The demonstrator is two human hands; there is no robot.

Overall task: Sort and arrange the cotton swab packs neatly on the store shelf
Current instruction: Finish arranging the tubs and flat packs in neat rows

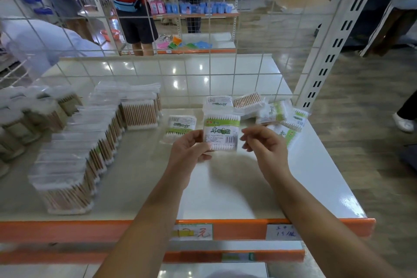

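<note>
In the middle of the frame the person's left hand (188, 146) holds up a clear plastic pack of white-tipped cotton swabs with a green label band (222, 132), thumb and fingers curled round its lower left corner so that the pack stands upright above the shelf, label facing the camera (a barcode shows at its lower right). The right hand (262, 142) hovers just beside the pack's right edge, fingers loosely bent and apart, gripping nothing; whether a fingertip touches the pack cannot be told.

Below the hands lies the glossy white metal shelf with an orange front rail (225, 192), which carries handwritten price tags (193, 231) at the lower centre. Just left of the held pack a second green-labelled swab pack (180, 127) lies flat on the shelf. Behind and to the right of it, a loose heap of similar green-labelled packs (274, 113) sits untidily against the white wire grid back panel (158, 74), some tilted and overlapping.

On the left half of the frame, rows of clear packs of wooden-stemmed swabs (90, 142) stand on edge, packed closely in a stepped line running from the lower left towards the centre. A white slotted upright post (331, 56) rises at the right. Through the grid, in the upper part of the frame, other shelves and standing people are visible.
</note>
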